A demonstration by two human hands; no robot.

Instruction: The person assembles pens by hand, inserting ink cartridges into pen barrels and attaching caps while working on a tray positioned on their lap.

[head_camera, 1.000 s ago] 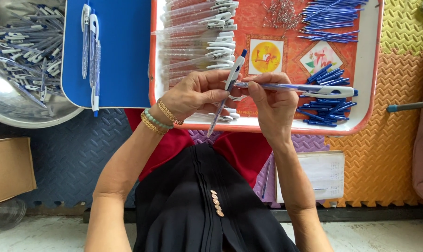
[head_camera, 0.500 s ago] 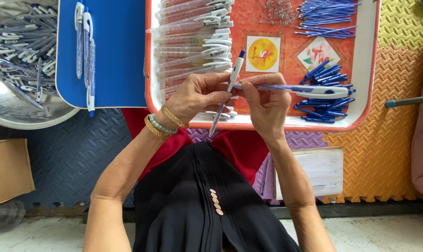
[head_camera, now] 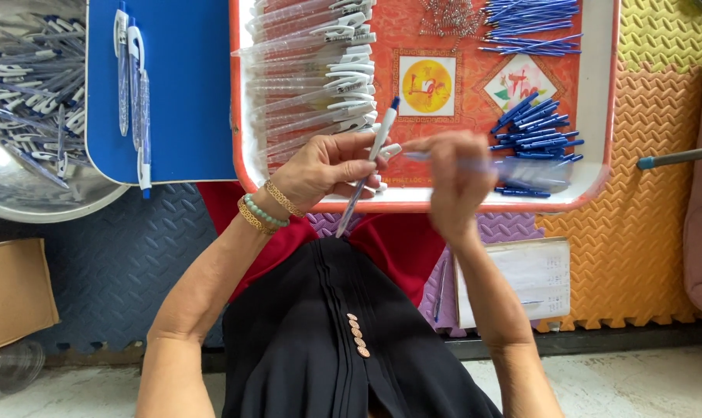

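My left hand (head_camera: pixel 331 172) grips a clear pen barrel with a white clip and blue tip (head_camera: pixel 369 169), held slanted over the near rim of the red-and-white tray (head_camera: pixel 606 93). My right hand (head_camera: pixel 455 176) is blurred in motion beside it, holding a second clear pen (head_camera: pixel 521 166) that points right over the tray. A row of clear pen barrels with white clips (head_camera: pixel 312 70) fills the tray's left side. Blue pen parts (head_camera: pixel 533 131) lie at its right, thin blue refills (head_camera: pixel 529 23) at the top, small metal springs (head_camera: pixel 447 17) beside them.
A blue board (head_camera: pixel 184 93) on the left carries three finished pens (head_camera: pixel 132 85). A metal bowl (head_camera: pixel 25 116) at far left holds several pens. A cardboard box (head_camera: pixel 10 294) sits lower left, papers (head_camera: pixel 537 282) lower right, on coloured foam floor mats (head_camera: pixel 653 232).
My right hand has pulled away to the right with its pen and is now blurred. The left hand's pen has tilted slightly; it stays in the same spot.
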